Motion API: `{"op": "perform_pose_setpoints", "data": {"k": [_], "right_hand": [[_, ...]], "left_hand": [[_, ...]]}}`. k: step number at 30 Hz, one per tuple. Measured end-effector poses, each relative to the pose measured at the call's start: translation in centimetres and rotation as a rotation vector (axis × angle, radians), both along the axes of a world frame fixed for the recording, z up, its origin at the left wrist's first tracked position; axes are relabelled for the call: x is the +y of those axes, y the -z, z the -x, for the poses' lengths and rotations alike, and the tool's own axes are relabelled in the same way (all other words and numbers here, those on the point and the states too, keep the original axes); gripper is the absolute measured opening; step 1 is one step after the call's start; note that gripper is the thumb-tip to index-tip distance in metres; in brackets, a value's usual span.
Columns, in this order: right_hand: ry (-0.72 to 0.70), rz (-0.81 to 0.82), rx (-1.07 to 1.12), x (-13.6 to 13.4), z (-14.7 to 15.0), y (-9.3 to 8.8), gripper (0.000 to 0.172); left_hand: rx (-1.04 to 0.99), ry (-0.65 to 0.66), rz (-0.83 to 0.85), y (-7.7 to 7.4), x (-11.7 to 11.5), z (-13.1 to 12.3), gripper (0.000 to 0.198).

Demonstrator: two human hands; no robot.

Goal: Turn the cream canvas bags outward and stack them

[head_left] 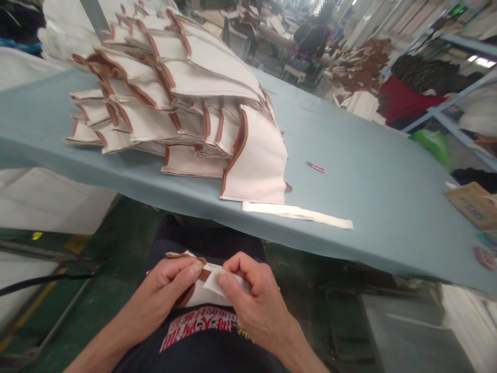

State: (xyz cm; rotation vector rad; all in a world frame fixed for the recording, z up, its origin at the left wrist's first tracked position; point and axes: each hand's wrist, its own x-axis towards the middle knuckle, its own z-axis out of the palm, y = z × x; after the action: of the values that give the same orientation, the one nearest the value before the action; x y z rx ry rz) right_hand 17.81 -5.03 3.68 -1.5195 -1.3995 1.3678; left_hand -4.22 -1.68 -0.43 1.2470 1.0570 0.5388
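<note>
Over my lap, a cream fabric piece with brown edging (212, 298) is held between both hands. My left hand (176, 277) pinches its brown edge, thumb on top. With thumb and forefinger, my right hand (248, 285) grips a small white strip (212, 282) against the piece; part of the strip is hidden under the fingers. On the table edge ahead lies a long white strip (298, 212). Behind it rests a similar cream piece with brown edging (258, 155), leaning against a large pile of such pieces (209, 70).
A blue-green cloth covers the table (368, 191). Small pink-handled snips (316, 167) lie on it, and a cardboard box (471, 204) stands at the right edge. Farther back are a person (310, 39), heaped brown pieces (367, 65) and a blue shelf frame (438, 111).
</note>
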Motion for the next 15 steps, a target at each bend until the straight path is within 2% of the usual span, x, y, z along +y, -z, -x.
{"op": "perform_pose_setpoints", "data": {"k": [3,7,10,15], "right_hand": [[0.021,-0.013,-0.035,0.4,0.4,-1.1,0.032],[0.033,0.010,-0.069,0.6,0.8,-1.3,0.029],[0.052,0.012,-0.097,0.6,1.1,-1.0,0.028],[0.052,0.061,-0.100,0.9,1.5,-0.6,0.029]], "left_hand": [[-0.055,0.020,-0.014,-1.5,0.5,-0.8,0.059],[-0.061,-0.001,-0.085,-3.2,0.9,-1.6,0.053],[-0.022,-0.010,-0.136,-3.4,1.0,-1.7,0.053],[0.021,-0.014,-0.127,-2.8,0.9,-1.4,0.054]]}}
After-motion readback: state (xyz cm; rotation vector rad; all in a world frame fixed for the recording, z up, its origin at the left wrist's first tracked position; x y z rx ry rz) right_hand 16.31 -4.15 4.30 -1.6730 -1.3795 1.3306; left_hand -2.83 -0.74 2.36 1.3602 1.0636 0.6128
